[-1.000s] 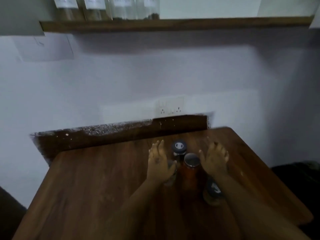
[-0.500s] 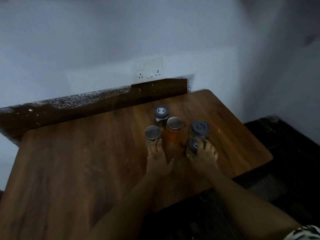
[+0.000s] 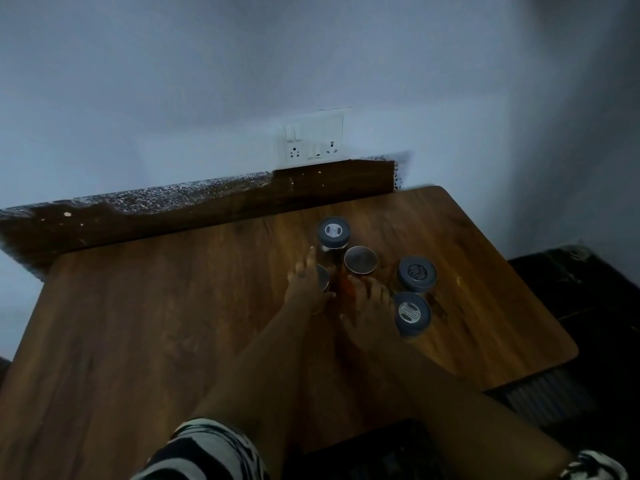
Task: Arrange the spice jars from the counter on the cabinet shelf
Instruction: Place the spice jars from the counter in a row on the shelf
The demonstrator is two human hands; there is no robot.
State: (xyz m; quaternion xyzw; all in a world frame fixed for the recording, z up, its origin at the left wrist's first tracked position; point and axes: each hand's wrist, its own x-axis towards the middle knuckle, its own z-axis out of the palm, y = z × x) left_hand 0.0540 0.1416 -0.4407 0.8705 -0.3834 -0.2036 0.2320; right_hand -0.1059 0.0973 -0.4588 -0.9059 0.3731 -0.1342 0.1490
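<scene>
Patterned sleeves [image 3: 207, 452] nearest, wooden counter [image 3: 138, 341], right hand [image 3: 369, 306] cupped against silver-lidded jar [image 3: 360, 259], grip unclear, left hand [image 3: 306, 285] over a second silver-lidded jar [image 3: 322, 276], grip unclear, three grey-lidded jars [image 3: 412, 312] clustered around, wall socket [image 3: 313, 140] beyond.

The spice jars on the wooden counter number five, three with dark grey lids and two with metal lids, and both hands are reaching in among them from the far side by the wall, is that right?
Not quite. The head view shows both the left hand and right hand reaching in from the near side, not the wall side. The rest holds: five spice jars stand on the wooden counter, three dark grey lids, two metal.
</scene>
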